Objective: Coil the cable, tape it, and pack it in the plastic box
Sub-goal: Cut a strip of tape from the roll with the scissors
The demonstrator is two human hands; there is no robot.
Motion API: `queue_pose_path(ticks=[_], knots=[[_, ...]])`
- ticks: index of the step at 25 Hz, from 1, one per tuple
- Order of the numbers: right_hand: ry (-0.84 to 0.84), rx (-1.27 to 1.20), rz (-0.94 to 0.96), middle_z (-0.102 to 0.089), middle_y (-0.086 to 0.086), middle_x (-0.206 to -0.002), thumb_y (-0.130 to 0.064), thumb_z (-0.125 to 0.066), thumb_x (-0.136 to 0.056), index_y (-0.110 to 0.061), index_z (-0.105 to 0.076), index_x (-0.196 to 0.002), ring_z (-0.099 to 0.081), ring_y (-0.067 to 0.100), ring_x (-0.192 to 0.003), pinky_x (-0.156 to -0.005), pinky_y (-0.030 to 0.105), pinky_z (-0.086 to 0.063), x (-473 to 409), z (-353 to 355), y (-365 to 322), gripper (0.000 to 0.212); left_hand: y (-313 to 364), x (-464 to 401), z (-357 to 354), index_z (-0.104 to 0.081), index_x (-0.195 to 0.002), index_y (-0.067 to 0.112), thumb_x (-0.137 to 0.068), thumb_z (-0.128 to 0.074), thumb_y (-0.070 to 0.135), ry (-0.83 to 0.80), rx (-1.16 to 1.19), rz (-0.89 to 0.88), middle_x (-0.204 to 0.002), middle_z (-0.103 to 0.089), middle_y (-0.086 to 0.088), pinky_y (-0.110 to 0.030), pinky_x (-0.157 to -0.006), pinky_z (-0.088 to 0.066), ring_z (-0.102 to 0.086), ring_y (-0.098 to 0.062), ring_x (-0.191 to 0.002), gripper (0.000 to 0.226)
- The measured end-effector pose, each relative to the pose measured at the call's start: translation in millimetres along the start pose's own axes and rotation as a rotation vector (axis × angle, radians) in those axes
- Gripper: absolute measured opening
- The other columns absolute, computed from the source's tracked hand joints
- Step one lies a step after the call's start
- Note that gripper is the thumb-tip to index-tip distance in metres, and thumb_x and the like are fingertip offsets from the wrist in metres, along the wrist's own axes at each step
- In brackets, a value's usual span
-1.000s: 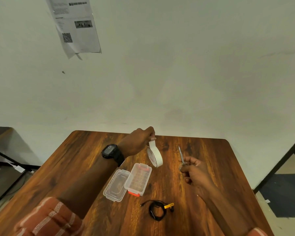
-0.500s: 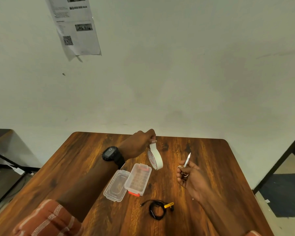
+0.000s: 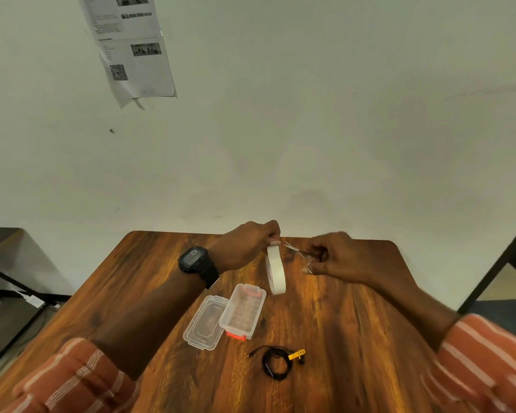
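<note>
**Already coiled: cable waits while both hands work the tape**

Down at the near edge of the wooden surface (image 3: 355, 338) I see the black cable (image 3: 276, 364) lying in a loose coil, with a yellow tag (image 3: 296, 354) at its right side and one thin end trailing off to the left. No hand touches it. Just beyond it, slightly left, sits the clear plastic box (image 3: 243, 312), open, with an orange-red latch on its near end; its clear lid (image 3: 204, 322) lies flat against the box's left side. The cable is outside the box, close to it but apart.

Farther back, above the surface, my left hand (image 3: 245, 245) pinches the free end of a roll of white tape (image 3: 276, 271) between thumb and fingers, so the roll hangs on edge below the grip. A black wristwatch (image 3: 195, 259) sits on that wrist. My right hand (image 3: 337, 257) is closed around a small pair of scissors (image 3: 298, 252), blades pointing left toward the tape just under the left fingers; motion blur hides whether the blades touch the strip.

Striped orange sleeves (image 3: 72, 380) frame the lower corners. A printed sheet with a QR code (image 3: 131, 49) hangs on the white wall.
</note>
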State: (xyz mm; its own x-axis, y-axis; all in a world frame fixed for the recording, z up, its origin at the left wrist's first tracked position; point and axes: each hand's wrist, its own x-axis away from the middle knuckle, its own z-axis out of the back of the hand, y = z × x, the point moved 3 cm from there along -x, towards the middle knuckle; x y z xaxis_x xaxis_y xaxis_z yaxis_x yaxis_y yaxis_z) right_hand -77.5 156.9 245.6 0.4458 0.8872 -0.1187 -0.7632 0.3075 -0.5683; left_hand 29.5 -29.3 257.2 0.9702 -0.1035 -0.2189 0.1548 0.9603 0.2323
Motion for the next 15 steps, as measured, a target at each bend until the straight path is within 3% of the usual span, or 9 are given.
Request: queue_pose_path(ticks=[2,7,10,13,15], knots=[[-0.091,0.144,0.064,-0.071,-0.005,-0.077,-0.034,-0.081,-0.068,-0.02,-0.077,-0.095,-0.065,0.012,-0.066,-0.061,0.034,-0.055,-12.5,16.6,-8.6,0.031,2.4,0.1,2.4,-0.052,-0.102,0.015,-0.102,-0.045,0.025,0.0,-0.002,-0.008,-0.091,-0.068,-0.007,-0.043,-0.07,-0.056,-0.062,-0.022,-0.07,0.012],[-0.259,0.34,0.047,-0.059,-0.014,-0.079,-0.038,-0.082,-0.067,-0.017,-0.073,-0.113,-0.055,0.002,-0.066,-0.061,0.021,-0.043,-28.7,29.1,-20.9,0.051,5.7,2.5,8.3,-0.053,-0.104,0.016,-0.1,-0.049,0.019,0.013,-0.017,-0.012,-0.093,-0.069,-0.008,-0.044,-0.072,-0.057,-0.064,-0.023,-0.072,0.007],[-0.304,0.316,0.053,-0.061,-0.016,-0.08,-0.034,-0.082,-0.071,-0.014,-0.072,-0.116,-0.054,0.001,-0.066,-0.061,0.018,-0.041,-31.1,27.8,-30.8,0.05,8.9,4.1,11.5,-0.055,-0.106,0.014,-0.1,-0.049,0.02,0.017,-0.011,-0.003,-0.096,-0.07,-0.009,-0.042,-0.075,-0.058,-0.065,-0.024,-0.075,0.01],[-0.303,0.3,0.075,-0.072,-0.001,-0.103,-0.032,-0.08,-0.074,-0.013,-0.072,-0.116,-0.062,0.008,-0.076,-0.069,0.022,-0.049,-35.8,25.6,-38.9,0.047,9.5,5.5,12.8,-0.054,-0.106,0.015,-0.1,-0.05,0.019,0.024,-0.016,-0.002,-0.098,-0.07,-0.009,-0.042,-0.076,-0.058,-0.066,-0.024,-0.077,0.008],[-0.282,0.314,0.104,-0.075,0.001,-0.105,-0.024,-0.079,-0.077,-0.013,-0.074,-0.112,-0.067,0.012,-0.082,-0.077,0.026,-0.055,-37.5,24.6,-41.2,0.038,8.1,5.9,12.7,-0.052,-0.105,0.017,-0.099,-0.051,0.018,0.032,-0.02,-0.008,-0.097,-0.07,-0.008,-0.042,-0.074,-0.058,-0.065,-0.023,-0.075,0.006]])
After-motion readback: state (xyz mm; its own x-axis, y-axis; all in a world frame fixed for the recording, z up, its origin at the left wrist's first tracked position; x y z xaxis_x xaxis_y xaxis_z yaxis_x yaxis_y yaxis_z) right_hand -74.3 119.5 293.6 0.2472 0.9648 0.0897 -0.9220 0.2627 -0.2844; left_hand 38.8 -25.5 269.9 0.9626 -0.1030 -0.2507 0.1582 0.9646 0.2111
